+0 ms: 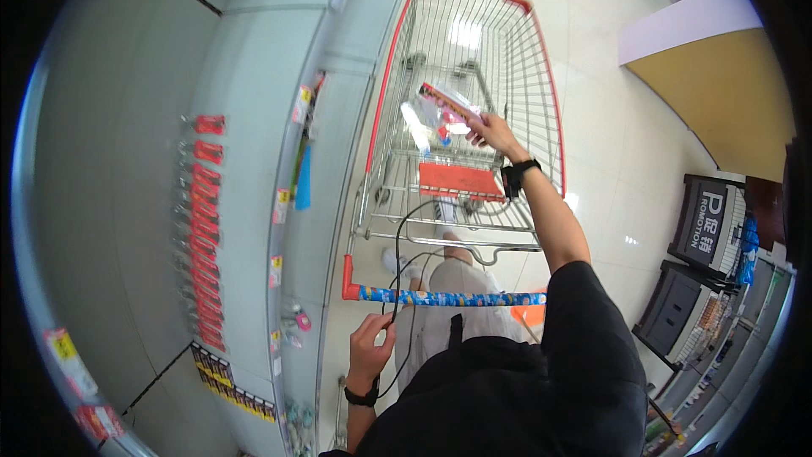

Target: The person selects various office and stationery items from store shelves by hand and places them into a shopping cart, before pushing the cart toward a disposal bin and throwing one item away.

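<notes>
My right hand [492,134] grips a long, flat red-and-pink package [448,100] inside the metal shopping cart [550,85]. Beside the package lie clear plastic packs [416,123], partly hidden, above a red seat flap [457,178]. My left hand [372,343] is closed on a thin black cable [397,254] at the left end of the cart's blue patterned handle [448,297]. The cable loops up toward the cart's seat area and down past my wrist.
A shelf unit [254,59] runs along the left, with rows of red hanging packs [207,228] and dark small packs [233,385]. Tiled floor [600,144] surrounds the cart. At the right stand a yellow counter [702,93], black crates [702,228] and more shelving [744,347].
</notes>
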Demonstrator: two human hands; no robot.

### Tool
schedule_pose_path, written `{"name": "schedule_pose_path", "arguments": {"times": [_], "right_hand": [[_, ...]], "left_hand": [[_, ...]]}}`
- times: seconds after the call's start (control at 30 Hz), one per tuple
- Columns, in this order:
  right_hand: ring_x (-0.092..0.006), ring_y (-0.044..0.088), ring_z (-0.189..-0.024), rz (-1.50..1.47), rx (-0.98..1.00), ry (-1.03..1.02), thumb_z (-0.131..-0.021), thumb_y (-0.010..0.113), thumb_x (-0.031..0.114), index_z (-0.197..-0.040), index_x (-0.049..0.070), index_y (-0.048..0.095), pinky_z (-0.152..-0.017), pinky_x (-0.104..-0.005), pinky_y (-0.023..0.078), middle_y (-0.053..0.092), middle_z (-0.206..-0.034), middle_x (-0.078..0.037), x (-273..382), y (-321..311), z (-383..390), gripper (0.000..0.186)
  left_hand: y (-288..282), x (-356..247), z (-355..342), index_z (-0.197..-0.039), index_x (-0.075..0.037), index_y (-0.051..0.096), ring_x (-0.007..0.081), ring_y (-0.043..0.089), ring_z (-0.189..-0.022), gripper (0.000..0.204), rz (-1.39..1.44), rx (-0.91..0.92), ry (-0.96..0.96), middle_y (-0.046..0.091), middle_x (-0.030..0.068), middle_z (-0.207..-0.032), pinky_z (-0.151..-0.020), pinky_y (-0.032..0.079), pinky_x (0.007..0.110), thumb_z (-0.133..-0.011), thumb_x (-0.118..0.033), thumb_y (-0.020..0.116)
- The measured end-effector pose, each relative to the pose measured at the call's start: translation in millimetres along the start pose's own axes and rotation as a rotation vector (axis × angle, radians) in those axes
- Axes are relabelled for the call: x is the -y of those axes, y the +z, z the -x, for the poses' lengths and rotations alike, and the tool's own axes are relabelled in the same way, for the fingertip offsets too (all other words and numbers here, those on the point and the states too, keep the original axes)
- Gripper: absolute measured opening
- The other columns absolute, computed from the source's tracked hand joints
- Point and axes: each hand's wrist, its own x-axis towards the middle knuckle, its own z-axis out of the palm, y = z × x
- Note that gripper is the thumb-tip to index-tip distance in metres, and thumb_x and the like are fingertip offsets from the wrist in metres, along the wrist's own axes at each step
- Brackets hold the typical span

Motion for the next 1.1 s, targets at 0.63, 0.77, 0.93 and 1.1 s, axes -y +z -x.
{"name": "schedule_pose_path", "arguments": {"times": [0.63, 0.77, 0.93, 1.1], "right_hand": [[-0.0183, 0.067, -0.074, -0.826, -0.374, -0.746, -0.088, 0.069, 0.011, -0.114, -0.003, 0.051, -0.062, -0.0274, 0.058, 0.064, -0.090, -0.011, 280.7, 83.5, 180.7, 0.035], [-0.0190, 0.067, -0.080, -0.738, -0.208, -0.769, -0.091, 0.065, 0.013, -0.115, -0.002, 0.052, -0.070, -0.0291, 0.058, 0.065, -0.093, -0.009, 315.3, 113.6, 213.9, 0.031], [-0.0115, 0.062, -0.078, -0.539, -0.158, -0.999, -0.095, 0.060, 0.017, -0.112, -0.002, 0.059, -0.067, -0.0235, 0.052, 0.063, -0.092, -0.008, 414.5, 109.4, 339.4, 0.025], [-0.0120, 0.061, -0.077, -0.306, 0.285, -1.278, -0.095, 0.059, 0.018, -0.116, -0.003, 0.059, -0.069, -0.0243, 0.049, 0.063, -0.092, -0.006, 510.0, 156.7, 444.7, 0.029]], "left_hand": [[-86.7, 103.3, -91.8, -0.095, -0.001, 0.062, 0.0115, 0.056, -0.053, 0.019, 0.489, -0.557, -0.045, 0.061, 0.0037, -0.070, -0.048, 0.044, 0.027, -0.097, -0.018, 0.053], [-97.5, 88.6, -11.7, -0.104, 0.000, 0.059, 0.0088, 0.060, -0.071, 0.013, 0.643, -0.421, 0.126, 0.061, 0.0025, -0.077, -0.061, 0.049, 0.025, -0.095, -0.010, 0.055], [-102.5, 98.5, 94.4, -0.099, -0.001, 0.059, 0.0098, 0.061, -0.077, 0.010, 0.555, -0.111, 0.113, 0.063, 0.0021, -0.083, -0.072, 0.050, 0.026, -0.092, -0.008, 0.057], [-130.6, 62.2, 137.5, -0.099, -0.001, 0.061, 0.0104, 0.062, -0.079, 0.011, 0.325, -0.096, 0.191, 0.064, 0.0035, -0.084, -0.073, 0.050, 0.027, -0.090, -0.007, 0.058]]}}
